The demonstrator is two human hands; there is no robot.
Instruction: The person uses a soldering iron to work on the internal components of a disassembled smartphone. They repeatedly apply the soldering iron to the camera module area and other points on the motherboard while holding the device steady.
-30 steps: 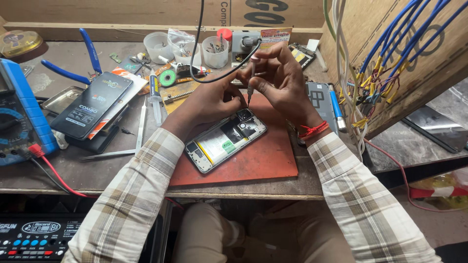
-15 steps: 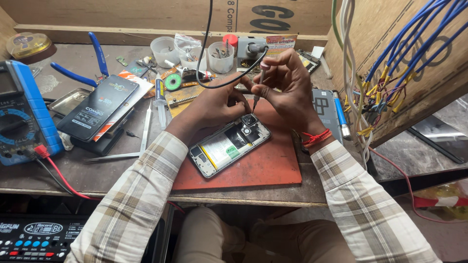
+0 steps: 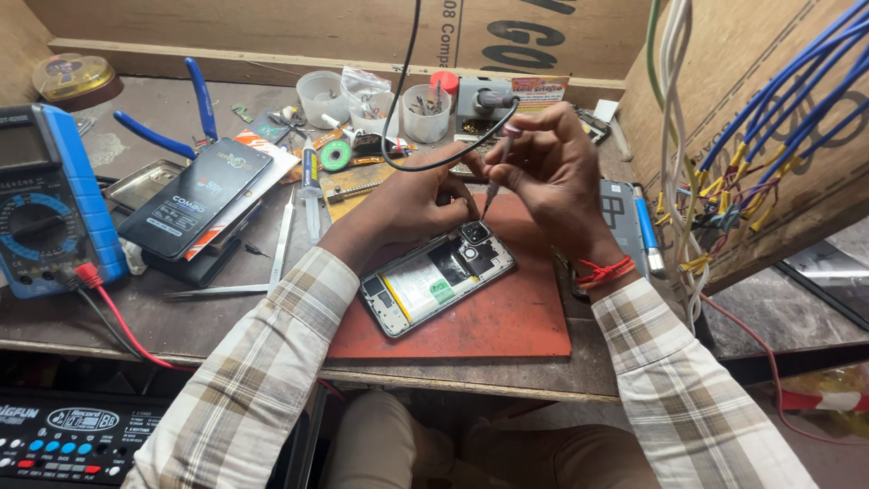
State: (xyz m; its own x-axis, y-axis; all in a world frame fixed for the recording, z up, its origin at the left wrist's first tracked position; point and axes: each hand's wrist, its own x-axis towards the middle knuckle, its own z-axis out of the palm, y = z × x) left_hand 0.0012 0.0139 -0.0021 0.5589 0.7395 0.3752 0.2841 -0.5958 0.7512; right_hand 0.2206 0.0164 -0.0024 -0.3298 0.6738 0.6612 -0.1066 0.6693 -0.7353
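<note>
Plywood boards wall in a cluttered repair table (image 3: 226,317), with bundles of blue and white wires (image 3: 769,118) hanging at its right edge. Near the middle of the table's front edge lies a red work mat (image 3: 507,321), and on it an opened phone (image 3: 439,279) rests face down, back cover off, battery and circuit board showing, tilted so its camera end points toward the far right. The person's left hand (image 3: 412,206) rests at the phone's upper end, fingers curled closed, steadying it; whether they pinch anything cannot be told. The right hand (image 3: 552,167) is closed in a pinch on a thin screwdriver (image 3: 493,177), held nearly upright, its tip just above or touching the phone's camera corner. Judging by this, a small screw near the camera is being worked, and the next move calls for a steady, straight press and fine turning. A black cable (image 3: 407,109) loops down over the hands. At the table's left edge sits a blue multimeter (image 3: 50,195); beside it a dark phone box (image 3: 195,199), tweezers (image 3: 282,237), blue-handled pliers (image 3: 195,100), and small plastic cups (image 3: 425,109) of parts along the far edge.
</note>
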